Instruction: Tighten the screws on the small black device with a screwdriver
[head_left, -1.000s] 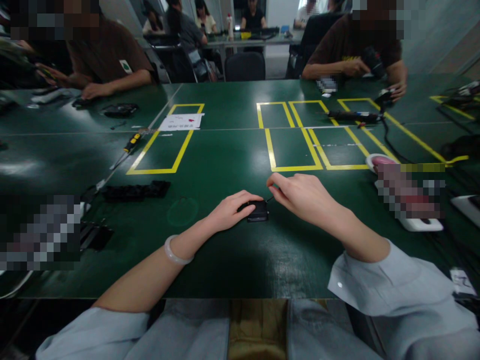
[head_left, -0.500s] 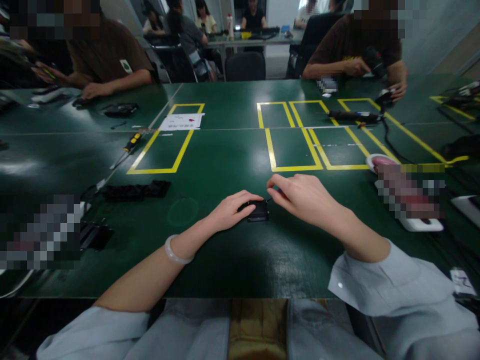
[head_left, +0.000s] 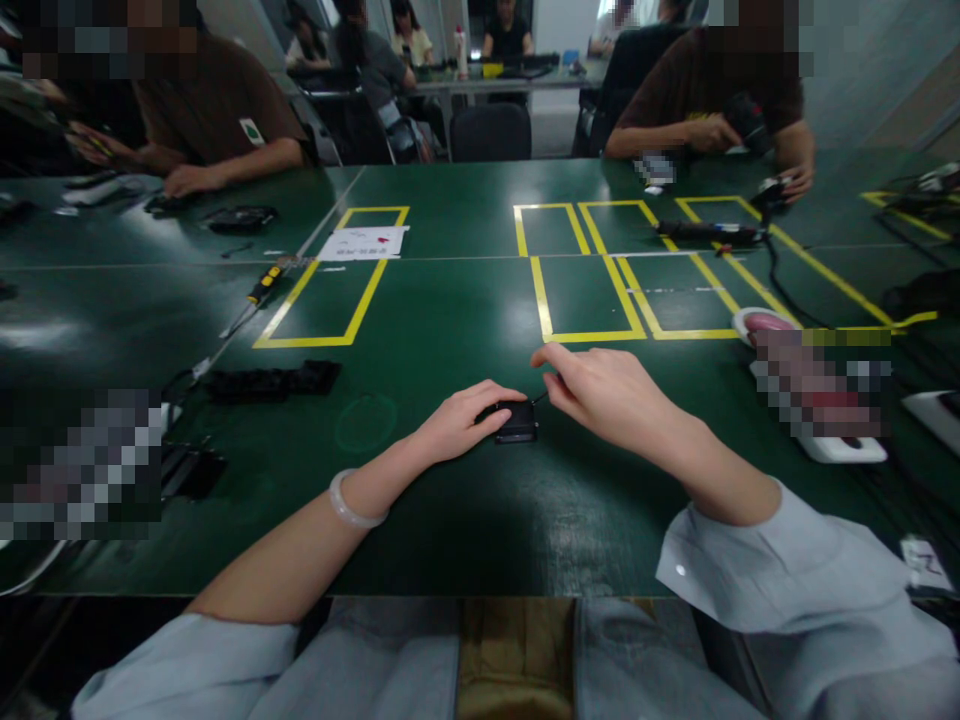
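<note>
In the middle of the near table lies a small black rectangular block [head_left: 517, 422]. My left hand [head_left: 470, 420] is closed on its left side, thumb in front and fingers over the top and back edge. A thin dark rod [head_left: 539, 398] runs from the block's far right corner up to my right hand [head_left: 604, 393]. My right fingers are curled, with the rod's end at the thumb. The index finger is lifted a little away from the thumb. The palm hides the rest of the rod, so I cannot tell its exact kind.
A yellow-black screwdriver [head_left: 264, 286] and a black strip-shaped part [head_left: 274, 381] lie left on the green table. Yellow tape frames [head_left: 592, 338] mark its middle. A white tray [head_left: 840, 447] stands right; a black cable [head_left: 780, 275] lies behind it. Co-workers sit opposite.
My right index finger has lifted slightly and opened from the thumb, showing more of the thin rod. My left hand and the black block have stayed in place.
</note>
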